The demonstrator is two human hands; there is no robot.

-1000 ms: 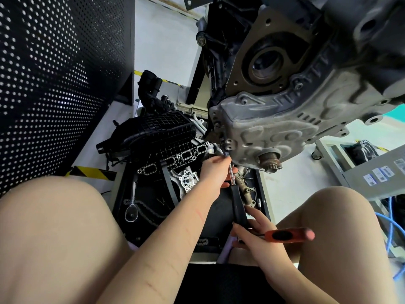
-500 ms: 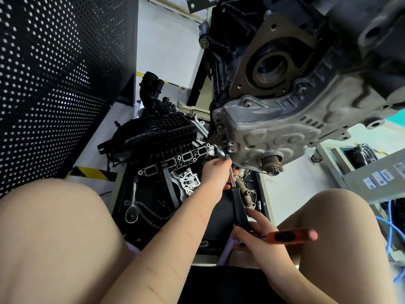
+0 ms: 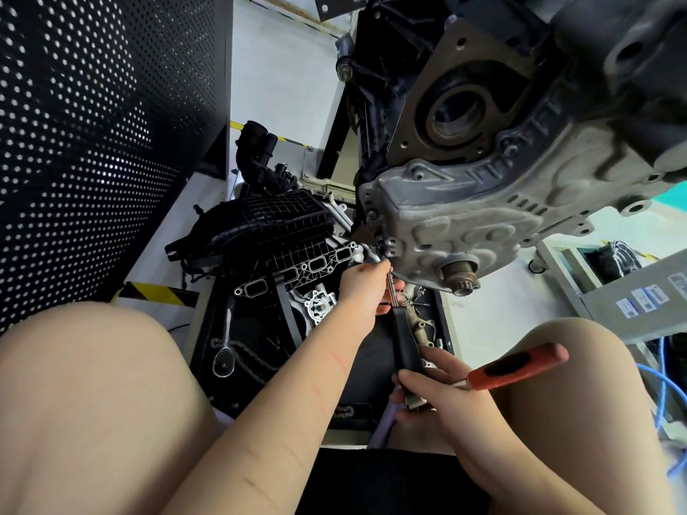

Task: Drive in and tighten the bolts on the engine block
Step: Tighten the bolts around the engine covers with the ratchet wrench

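Note:
The grey engine block (image 3: pixel 483 202) hangs overhead on its stand, its cast cover facing me. A long driver with a black handle (image 3: pixel 406 343) and a thin steel shaft points up at a bolt hole on the cover's lower left corner (image 3: pixel 384 254). My left hand (image 3: pixel 366 291) pinches the shaft just below the tip, which hides the bolt. My right hand (image 3: pixel 435 392) grips the butt of the black handle. A ratchet with an orange grip (image 3: pixel 520 366) sticks out to the right from the same hand.
A black tray (image 3: pixel 208 321) on the floor holds a black intake manifold (image 3: pixel 275 224), a chrome ratchet (image 3: pixel 223 351), a chain and a small pump part. A perforated black panel (image 3: pixel 93 143) stands on the left. A grey cart (image 3: pixel 632 299) and blue cables (image 3: pixel 665 384) lie right.
The view has dropped slightly, so the engine block sits a little lower and nearer. Both hands stay on the driver in nearly the same grip; the orange grip shifted slightly right.

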